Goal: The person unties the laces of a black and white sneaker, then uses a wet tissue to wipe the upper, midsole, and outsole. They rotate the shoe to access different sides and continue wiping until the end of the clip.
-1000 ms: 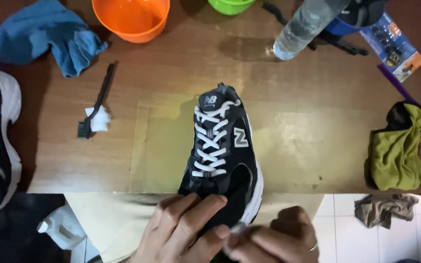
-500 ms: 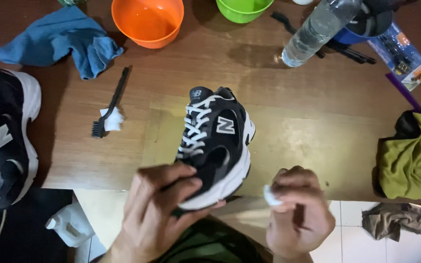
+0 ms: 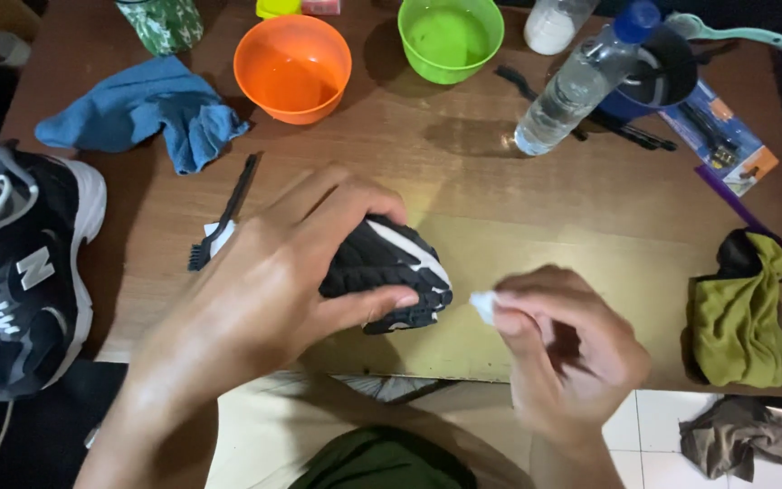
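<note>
My left hand (image 3: pixel 273 290) grips a black sneaker (image 3: pixel 391 272) with white trim, lifted and turned on its side near the table's front edge; most of the shoe is hidden under the hand. My right hand (image 3: pixel 563 353) pinches a small white pad (image 3: pixel 481 305) between thumb and fingers, just right of the shoe's sole and close to touching it. A second, matching black sneaker (image 3: pixel 20 272) with white laces lies at the table's left edge.
On the wooden table (image 3: pixel 500 208): an orange bowl (image 3: pixel 291 68), a green bowl (image 3: pixel 450 36), a blue cloth (image 3: pixel 142 113), a small black brush (image 3: pixel 224 213), a clear water bottle (image 3: pixel 572 86), a green-yellow cloth (image 3: pixel 748 312). A grey rag (image 3: pixel 739 435) lies on the tiled floor.
The left hand has closed over the sneaker and tipped it from upright onto its side. The right hand with the white pad has come up toward the sole. The view has shifted closer.
</note>
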